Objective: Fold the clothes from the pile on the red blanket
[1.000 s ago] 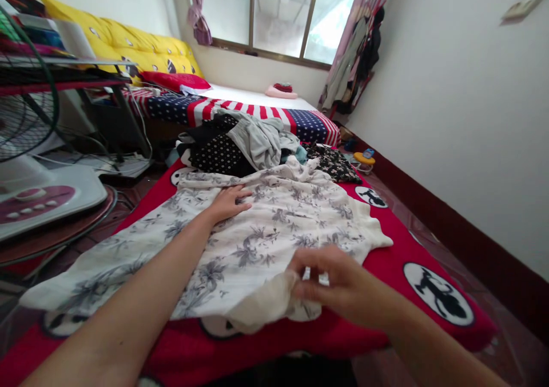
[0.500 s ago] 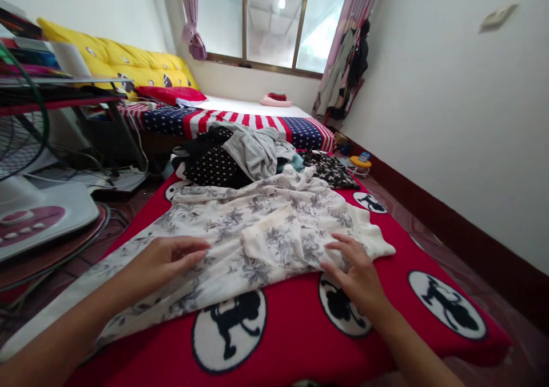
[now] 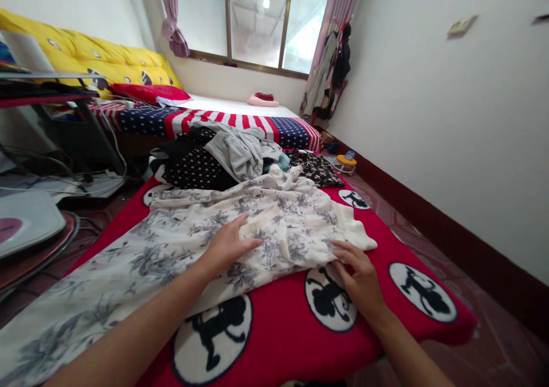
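A long white garment with grey flowers (image 3: 171, 244) lies spread on the red bedspread, its cream ribbed edge (image 3: 352, 224) at the right. On top of it, a cream cuff (image 3: 263, 218) lies folded across the middle. My left hand (image 3: 229, 243) is over the garment beside this cuff, thumb and fingers apart, holding nothing. At the garment's near right edge is my right hand (image 3: 359, 275), fingers stretched out over the cloth and thumb apart. Whether its fingertips press on the fabric I cannot tell.
Behind the garment is a heap of clothes, with a grey piece (image 3: 240, 152) and a black dotted piece (image 3: 195, 167). A folded black floral cloth (image 3: 317, 168) lies to its right. A desk (image 3: 47, 95) stands at left, a small yellow stool (image 3: 346, 161) at right.
My left hand has moved right and forward across the garment to the folded cuff. My right hand stays by the near right edge. The view has swung slightly right.
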The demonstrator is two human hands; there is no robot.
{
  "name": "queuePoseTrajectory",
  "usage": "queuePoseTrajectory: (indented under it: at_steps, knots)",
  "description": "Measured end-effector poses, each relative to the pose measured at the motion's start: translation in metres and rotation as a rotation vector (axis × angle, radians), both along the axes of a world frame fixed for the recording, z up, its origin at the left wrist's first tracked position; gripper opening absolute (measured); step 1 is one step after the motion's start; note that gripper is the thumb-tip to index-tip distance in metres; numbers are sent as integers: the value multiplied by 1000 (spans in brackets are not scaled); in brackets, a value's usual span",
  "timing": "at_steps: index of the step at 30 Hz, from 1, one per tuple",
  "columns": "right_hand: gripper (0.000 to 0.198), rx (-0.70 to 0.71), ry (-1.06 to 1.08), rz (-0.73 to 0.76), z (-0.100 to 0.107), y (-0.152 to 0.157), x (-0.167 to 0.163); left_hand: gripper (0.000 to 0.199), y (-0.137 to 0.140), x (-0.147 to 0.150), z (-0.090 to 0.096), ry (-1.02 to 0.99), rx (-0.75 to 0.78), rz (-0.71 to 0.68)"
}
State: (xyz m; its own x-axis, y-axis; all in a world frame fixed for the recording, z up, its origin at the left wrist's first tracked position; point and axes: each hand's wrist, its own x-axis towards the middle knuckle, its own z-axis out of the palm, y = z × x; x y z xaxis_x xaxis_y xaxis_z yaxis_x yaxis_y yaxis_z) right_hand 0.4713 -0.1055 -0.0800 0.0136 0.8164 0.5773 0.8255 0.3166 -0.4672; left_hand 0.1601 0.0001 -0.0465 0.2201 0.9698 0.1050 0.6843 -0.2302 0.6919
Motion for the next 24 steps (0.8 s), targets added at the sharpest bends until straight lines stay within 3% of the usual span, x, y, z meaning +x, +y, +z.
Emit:
queuePoseTrajectory:
  at_steps: [3,6,10,12,14,16,18,20,24]
  knots:
    - [12,4,80,36,5,-3,6,47,-12,8,10,-111,-15,-104]
    - [12,-26,108,51,12,-9,21,27,-44,4,24,-219,-31,-283]
    - [13,-78,34,62,29,-19,25,19,-91,-4,31,-231,-155,-630]
    - [20,-118,10,129,39,-26,9,26,-107,-5,27,-195,-177,-707]
    - [45,-221,-17,280,46,-35,-18,36,-115,-5,21,-149,-155,-681]
    - [83,-342,-72,436,46,-43,-47,53,-120,-8,15,-128,-116,-629]
    - [102,-415,-134,515,40,-46,-71,74,-123,-15,10,-111,-70,-603]
    - [91,-458,-169,524,31,-44,-87,83,-128,-28,6,-50,0,-567]
    - [57,-574,-216,527,31,-36,-94,59,-138,-75,0,180,108,-419]
